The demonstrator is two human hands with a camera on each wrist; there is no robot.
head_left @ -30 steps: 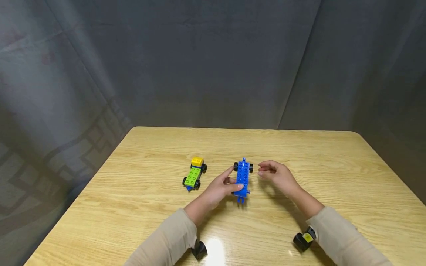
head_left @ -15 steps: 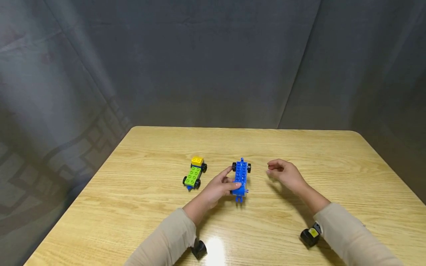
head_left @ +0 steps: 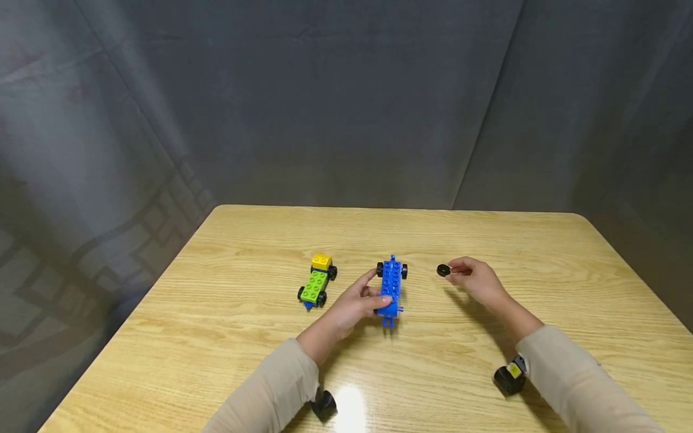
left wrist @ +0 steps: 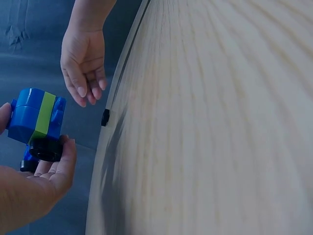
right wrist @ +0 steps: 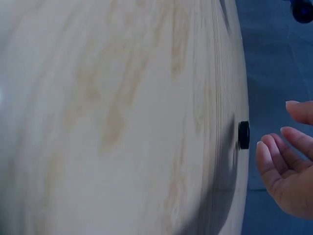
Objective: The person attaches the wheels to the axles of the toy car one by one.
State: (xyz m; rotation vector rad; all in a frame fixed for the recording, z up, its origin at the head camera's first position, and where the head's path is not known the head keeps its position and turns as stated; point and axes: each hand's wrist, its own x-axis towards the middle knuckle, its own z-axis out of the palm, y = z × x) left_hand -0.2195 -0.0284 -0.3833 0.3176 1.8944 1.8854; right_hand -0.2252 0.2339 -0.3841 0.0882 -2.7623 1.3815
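My left hand (head_left: 352,310) grips a blue studded toy car base (head_left: 391,291), thumb over its near end and fingers along its left side. Two black wheels show at the far end, and a bare axle stub sticks out at the near right. A lime green band (left wrist: 45,115) and a black wheel (left wrist: 46,149) show on it in the left wrist view. My right hand (head_left: 479,282) is over the table to the right, holding nothing, fingers loosely bent. A loose black wheel (head_left: 443,270) lies just beyond its fingertips, apart from them in the right wrist view.
Left of my hands stands a second toy car (head_left: 314,287), lime green with a yellow block (head_left: 321,262) at its far end. The wooden tabletop (head_left: 243,258) ends at a grey curtain (head_left: 346,108). Black cameras hang under both sleeves.
My right hand has drawn away rightward from the car, and the black wheel, unseen before, now shows beyond its fingertips. The left hand and blue car have shifted slightly left.
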